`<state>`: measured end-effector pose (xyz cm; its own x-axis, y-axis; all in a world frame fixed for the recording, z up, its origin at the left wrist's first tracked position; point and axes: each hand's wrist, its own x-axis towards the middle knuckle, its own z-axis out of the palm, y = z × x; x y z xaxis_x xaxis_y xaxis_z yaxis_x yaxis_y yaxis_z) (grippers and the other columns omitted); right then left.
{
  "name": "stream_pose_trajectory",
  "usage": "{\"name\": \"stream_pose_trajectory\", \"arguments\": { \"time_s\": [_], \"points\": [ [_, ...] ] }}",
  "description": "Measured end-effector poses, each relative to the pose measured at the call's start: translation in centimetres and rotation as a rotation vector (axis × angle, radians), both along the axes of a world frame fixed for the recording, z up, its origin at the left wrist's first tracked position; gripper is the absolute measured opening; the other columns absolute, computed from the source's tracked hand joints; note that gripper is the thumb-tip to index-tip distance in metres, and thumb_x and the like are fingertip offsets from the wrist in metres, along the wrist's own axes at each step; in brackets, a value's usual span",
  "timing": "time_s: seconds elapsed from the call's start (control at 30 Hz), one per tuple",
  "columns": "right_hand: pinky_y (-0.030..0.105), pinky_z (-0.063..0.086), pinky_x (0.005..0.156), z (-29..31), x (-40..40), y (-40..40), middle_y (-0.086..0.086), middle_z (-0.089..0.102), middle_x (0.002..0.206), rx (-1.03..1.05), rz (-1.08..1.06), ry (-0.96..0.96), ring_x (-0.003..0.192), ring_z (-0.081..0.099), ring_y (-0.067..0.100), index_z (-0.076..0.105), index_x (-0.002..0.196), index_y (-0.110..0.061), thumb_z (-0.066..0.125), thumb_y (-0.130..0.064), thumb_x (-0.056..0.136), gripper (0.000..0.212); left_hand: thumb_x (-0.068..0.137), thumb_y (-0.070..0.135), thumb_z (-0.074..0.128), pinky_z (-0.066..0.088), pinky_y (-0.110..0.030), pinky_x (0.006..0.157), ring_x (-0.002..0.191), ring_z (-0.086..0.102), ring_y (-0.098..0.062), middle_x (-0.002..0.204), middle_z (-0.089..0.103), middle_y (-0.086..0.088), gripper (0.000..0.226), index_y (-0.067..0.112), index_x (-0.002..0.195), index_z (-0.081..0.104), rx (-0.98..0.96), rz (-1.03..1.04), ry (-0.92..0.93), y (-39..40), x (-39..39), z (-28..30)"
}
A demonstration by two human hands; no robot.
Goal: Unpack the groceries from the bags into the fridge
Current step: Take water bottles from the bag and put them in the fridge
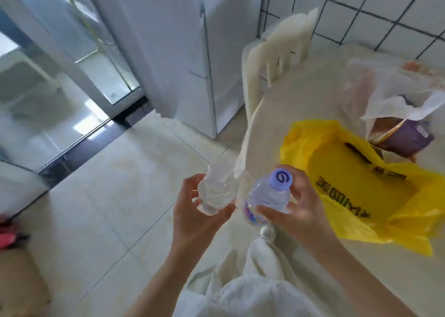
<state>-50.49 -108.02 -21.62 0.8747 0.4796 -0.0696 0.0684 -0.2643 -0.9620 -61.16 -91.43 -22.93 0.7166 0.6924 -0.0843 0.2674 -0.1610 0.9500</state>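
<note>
My left hand (192, 210) grips a clear plastic bottle (216, 191) over the floor, just left of the table edge. My right hand (296, 210) grips a second clear bottle with a purple cap (280, 178) and a purple label, held beside the first. A yellow plastic bag (356, 184) lies open and flat on the table to the right of my hands. Behind it a white plastic bag (397, 92) holds a purple and brown package (402, 136). The white fridge (187, 51) stands ahead with its door closed.
A cream table (308, 95) takes up the right side, with a cream chair (277, 59) pushed in at its far end by the tiled wall. Glass sliding doors (60, 63) stand at the left. Pale floor tiles (108, 208) stretch between me and the fridge.
</note>
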Motion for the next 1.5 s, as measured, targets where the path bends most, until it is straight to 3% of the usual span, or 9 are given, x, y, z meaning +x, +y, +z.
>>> {"name": "stream_pose_trajectory", "arguments": {
  "time_s": [0.07,0.2,0.43,0.53,0.63,0.73,1.07,1.27,1.5],
  "points": [
    [0.034,0.057,0.085,-0.4,-2.1,2.6,-0.02,0.061,0.111,-0.032,0.098,-0.016,0.107,0.06,0.008,0.052,0.117,-0.04,0.083,-0.047,0.056,0.068,0.055,0.021,0.094,0.053,-0.018,0.075,0.09,0.06,0.0,0.099,0.061,0.024,0.065,0.039,0.102,0.053,-0.005,0.071,0.016,1.7,-3.4,-0.6],
    [0.04,0.055,0.088,-1.2,-5.4,7.6,-0.019,0.064,0.109,-0.061,0.261,0.031,0.106,0.061,0.008,0.057,0.114,-0.04,0.088,-0.025,0.063,0.061,0.055,0.023,0.094,0.05,-0.014,0.073,0.092,0.059,0.006,0.1,0.058,0.032,0.068,0.043,0.102,0.05,0.016,0.191,0.041,5.0,-8.9,-1.4],
    [0.017,0.054,0.083,-1.8,-8.3,16.3,-0.018,0.062,0.104,-0.101,0.452,0.074,0.099,0.058,-0.005,0.053,0.108,-0.035,0.086,-0.027,0.06,0.059,0.054,0.028,0.093,0.048,-0.007,0.071,0.092,0.057,0.011,0.102,0.057,0.037,0.07,0.033,0.11,0.052,0.022,0.409,0.042,10.8,-14.0,-1.8],
    [0.024,0.055,0.086,-2.0,-8.4,20.3,-0.021,0.063,0.1,-0.121,0.526,0.121,0.098,0.059,-0.005,0.053,0.109,-0.034,0.087,-0.017,0.064,0.059,0.054,0.03,0.093,0.047,-0.004,0.071,0.092,0.057,0.011,0.102,0.058,0.035,0.07,0.032,0.111,0.052,0.008,0.487,0.035,14.0,-14.6,-2.2],
    [0.024,0.055,0.085,-2.1,-8.1,24.4,-0.029,0.061,0.1,-0.135,0.536,0.081,0.1,0.059,-0.002,0.055,0.112,-0.036,0.088,-0.024,0.061,0.062,0.054,0.034,0.093,0.047,-0.004,0.071,0.094,0.057,0.01,0.101,0.059,0.032,0.073,0.036,0.113,0.051,-0.002,0.534,0.052,17.7,-14.6,-2.5],
    [0.029,0.055,0.086,-2.2,-7.1,29.1,-0.024,0.064,0.102,-0.105,0.521,0.082,0.103,0.061,0.006,0.057,0.111,-0.036,0.09,-0.019,0.059,0.064,0.054,0.035,0.093,0.046,-0.003,0.07,0.094,0.057,0.011,0.102,0.06,0.031,0.072,0.04,0.111,0.05,-0.008,0.563,0.061,22.2,-13.7,-2.7],
    [0.031,0.056,0.086,-1.0,-1.5,45.3,-0.016,0.063,0.107,-0.063,0.495,0.01,0.105,0.059,0.009,0.057,0.119,-0.024,0.088,-0.024,0.061,0.066,0.056,0.031,0.092,0.045,-0.002,0.072,0.094,0.056,0.011,0.104,0.054,0.032,0.072,0.04,0.111,0.046,0.064,0.499,0.108,38.8,-8.2,-0.8],
    [0.036,0.055,0.09,0.1,2.0,53.2,-0.014,0.062,0.112,-0.033,0.41,0.0,0.108,0.06,0.015,0.053,0.124,-0.025,0.081,-0.042,0.058,0.074,0.059,0.031,0.091,0.05,-0.017,0.084,0.096,0.058,0.002,0.107,0.057,0.024,0.072,0.032,0.117,0.049,0.08,0.438,0.078,47.4,-3.6,0.0],
    [0.034,0.055,0.088,0.7,6.4,62.5,-0.018,0.062,0.109,0.021,0.26,-0.015,0.108,0.06,0.012,0.054,0.119,-0.03,0.088,-0.021,0.064,0.066,0.055,0.035,0.091,0.044,0.0,0.072,0.095,0.057,0.012,0.102,0.057,0.032,0.069,0.042,0.11,0.049,0.087,0.261,0.044,58.9,3.0,0.0]
  ]
}}
